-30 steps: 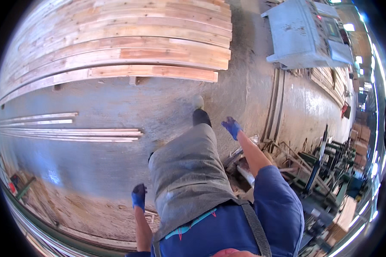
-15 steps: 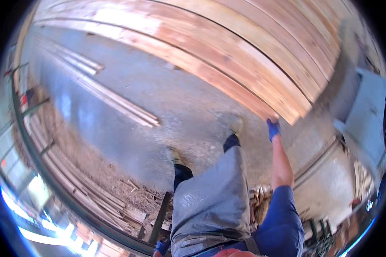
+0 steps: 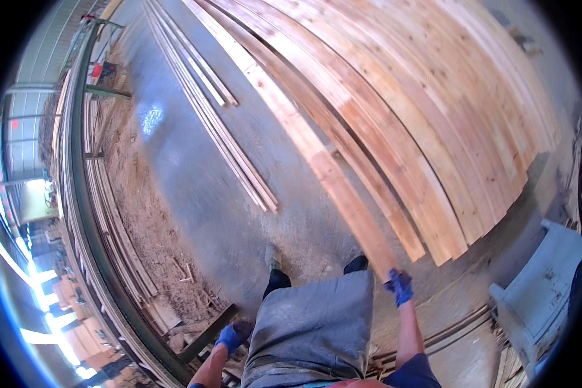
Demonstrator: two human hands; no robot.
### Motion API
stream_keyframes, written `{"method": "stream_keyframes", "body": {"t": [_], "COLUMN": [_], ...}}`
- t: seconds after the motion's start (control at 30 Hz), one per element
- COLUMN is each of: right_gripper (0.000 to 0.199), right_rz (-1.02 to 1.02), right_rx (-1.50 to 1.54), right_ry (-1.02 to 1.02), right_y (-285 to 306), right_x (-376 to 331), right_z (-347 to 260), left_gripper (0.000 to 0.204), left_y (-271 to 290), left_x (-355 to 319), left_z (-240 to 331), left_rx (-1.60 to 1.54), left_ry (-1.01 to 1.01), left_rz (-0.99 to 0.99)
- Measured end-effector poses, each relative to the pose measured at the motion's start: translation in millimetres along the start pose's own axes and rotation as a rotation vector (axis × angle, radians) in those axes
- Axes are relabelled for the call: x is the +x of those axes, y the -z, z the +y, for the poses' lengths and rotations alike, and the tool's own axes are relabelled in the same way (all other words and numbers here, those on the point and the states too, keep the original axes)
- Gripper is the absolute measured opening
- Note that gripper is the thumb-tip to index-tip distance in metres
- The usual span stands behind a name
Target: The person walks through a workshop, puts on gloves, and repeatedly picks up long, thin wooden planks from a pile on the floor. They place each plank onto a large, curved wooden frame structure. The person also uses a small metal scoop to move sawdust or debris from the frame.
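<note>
Long pale plank [image 3: 349, 202] slants from the far left down to my right side, lifted at its near end. My right hand [image 3: 399, 287], in a blue glove, is closed around that end. To its right lie more long planks [image 3: 446, 174], side by side in a wide layer; the nearest one [image 3: 404, 231] lies slightly apart from them. My left hand [image 3: 234, 333], also gloved in blue with a dark palm side, is beside the left edge of my grey apron [image 3: 310, 323]. Nothing shows in it, but its fingers are too blurred to read.
Narrow wooden strips [image 3: 229, 152] lie on the grey concrete floor [image 3: 174, 187] ahead of me to the left. A green metal rail [image 3: 92, 213] runs along the left, with sawdust and offcuts [image 3: 174, 275] beside it. At right stands a light blue metal piece [image 3: 540, 278].
The held plank's near end has come away from the other planks, toward me. My left hand has risen into fuller view. The view has turned to the right.
</note>
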State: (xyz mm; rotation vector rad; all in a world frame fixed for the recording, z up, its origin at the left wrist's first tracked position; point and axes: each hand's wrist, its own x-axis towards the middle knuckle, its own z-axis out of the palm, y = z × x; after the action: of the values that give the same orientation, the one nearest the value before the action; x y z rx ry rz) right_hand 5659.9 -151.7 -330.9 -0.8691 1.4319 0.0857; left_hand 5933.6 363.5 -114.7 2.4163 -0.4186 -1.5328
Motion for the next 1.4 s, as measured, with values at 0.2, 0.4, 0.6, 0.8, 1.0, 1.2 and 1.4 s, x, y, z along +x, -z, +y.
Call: {"method": "stream_keyframes", "body": {"t": [0.2, 0.4, 0.6, 0.8, 1.0, 1.2, 1.4], "right_gripper": [0.029, 0.034, 0.024, 0.050, 0.060, 0.080, 0.060], "right_rz": [-0.639, -1.187, -1.515, -1.057, -0.913, -0.577, -1.065], "right_rx": [0.059, -0.624, -0.746, -0.510, -0.169, -0.702, -0.086], "right_ry": [-0.087, 0.180, 0.118, -0.213, 0.013, 0.386, -0.218], "right_y": [-152, -293, -457, -657, -855, -942, -982], "right_x": [-196, -344, -347, -357, -287, -337, -402], "right_z": [-66, -36, -68, -110, -173, -155, -151], "left_gripper": [0.044, 0.052, 0.053, 0.036, 0.033, 0.037, 0.052], "left_y": [96, 202, 213, 136, 41, 158, 412], "left_x": [79, 46, -105, -254, -289, -324, -201], "left_z": [124, 88, -67, -148, -228, -222, -231], "left_rx": [-0.822, -1.171, -0.930, -1.178, -1.107, -0.573, -1.038], "left_ry": [-0.201, -0.187, -0.091, 0.080, 0.140, -0.080, 0.127], "left_rz": [0.155, 0.430, 0.493, 0.384, 0.246, 0.416, 0.450]}}
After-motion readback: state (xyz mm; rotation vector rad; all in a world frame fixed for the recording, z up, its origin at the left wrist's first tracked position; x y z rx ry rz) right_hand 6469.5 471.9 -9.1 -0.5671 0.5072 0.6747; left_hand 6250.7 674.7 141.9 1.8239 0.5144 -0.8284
